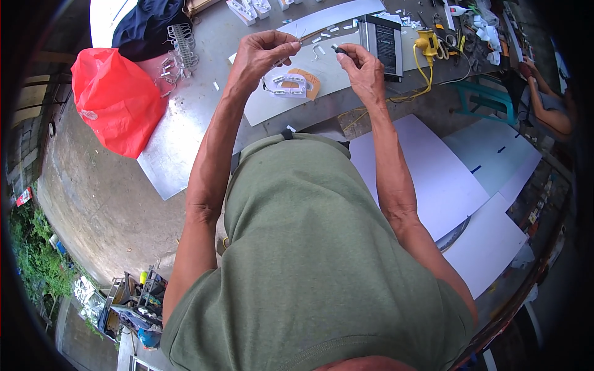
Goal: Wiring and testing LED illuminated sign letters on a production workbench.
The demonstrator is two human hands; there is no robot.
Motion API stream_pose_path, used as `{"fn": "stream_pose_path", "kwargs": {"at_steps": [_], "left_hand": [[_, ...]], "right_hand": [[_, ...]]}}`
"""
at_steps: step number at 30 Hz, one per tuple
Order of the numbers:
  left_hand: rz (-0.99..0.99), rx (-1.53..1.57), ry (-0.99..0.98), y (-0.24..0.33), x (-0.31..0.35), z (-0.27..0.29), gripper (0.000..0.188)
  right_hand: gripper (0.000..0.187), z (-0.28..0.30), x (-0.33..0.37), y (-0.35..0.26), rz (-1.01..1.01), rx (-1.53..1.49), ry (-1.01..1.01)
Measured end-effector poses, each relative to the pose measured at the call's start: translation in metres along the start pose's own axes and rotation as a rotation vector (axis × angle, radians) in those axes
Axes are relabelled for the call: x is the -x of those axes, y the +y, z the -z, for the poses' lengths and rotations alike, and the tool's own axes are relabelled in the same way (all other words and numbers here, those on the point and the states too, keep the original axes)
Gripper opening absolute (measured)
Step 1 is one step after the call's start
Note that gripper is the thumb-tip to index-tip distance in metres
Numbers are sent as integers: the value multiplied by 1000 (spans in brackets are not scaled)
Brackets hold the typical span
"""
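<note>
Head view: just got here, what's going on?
A person at a metal table works over a pale board. The left hand pinches thin wires; the right hand pinches a small dark piece, too small to identify. Wires and piece are apart. On the board, a white D-shaped piece partly overlaps a brown piece.

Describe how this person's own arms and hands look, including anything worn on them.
Short sleeves of a plain olive-green fabric T-shirt cover the upper arms. Below them, the lean left arm and right arm are bare. The left hand and right hand are ungloved, and no watch or bracelet shows at either wrist.
</note>
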State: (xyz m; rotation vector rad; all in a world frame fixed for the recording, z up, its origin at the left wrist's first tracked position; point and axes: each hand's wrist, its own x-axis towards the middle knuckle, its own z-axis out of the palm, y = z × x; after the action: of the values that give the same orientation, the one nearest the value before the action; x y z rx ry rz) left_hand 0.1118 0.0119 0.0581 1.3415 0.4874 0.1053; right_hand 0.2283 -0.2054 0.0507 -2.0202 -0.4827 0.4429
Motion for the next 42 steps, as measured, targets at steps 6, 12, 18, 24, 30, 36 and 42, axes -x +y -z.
{"fn": "stream_pose_path", "kwargs": {"at_steps": [6,12,18,24,30,36,42], "left_hand": [[31,-78,-101,5,2,-14,24],[79,-155,-142,5,5,-26,22],[107,-201,-184,5,7,-27,21],[68,-245,-183,4,8,-29,23],[66,-266,-198,1,7,-29,22],[76,-273,-195,1,5,-29,21],[93,-268,-206,1,4,-29,22]], "right_hand": [[20,27,14,-28,78,-31,-35],[19,37,22,-42,256,162,-44],[18,39,25,-41,329,272,-70],[18,38,26,-38,346,262,-99],[18,36,25,-36,345,278,-123],[19,36,23,-35,344,265,-141],[19,35,20,-32,344,244,-163]]}}
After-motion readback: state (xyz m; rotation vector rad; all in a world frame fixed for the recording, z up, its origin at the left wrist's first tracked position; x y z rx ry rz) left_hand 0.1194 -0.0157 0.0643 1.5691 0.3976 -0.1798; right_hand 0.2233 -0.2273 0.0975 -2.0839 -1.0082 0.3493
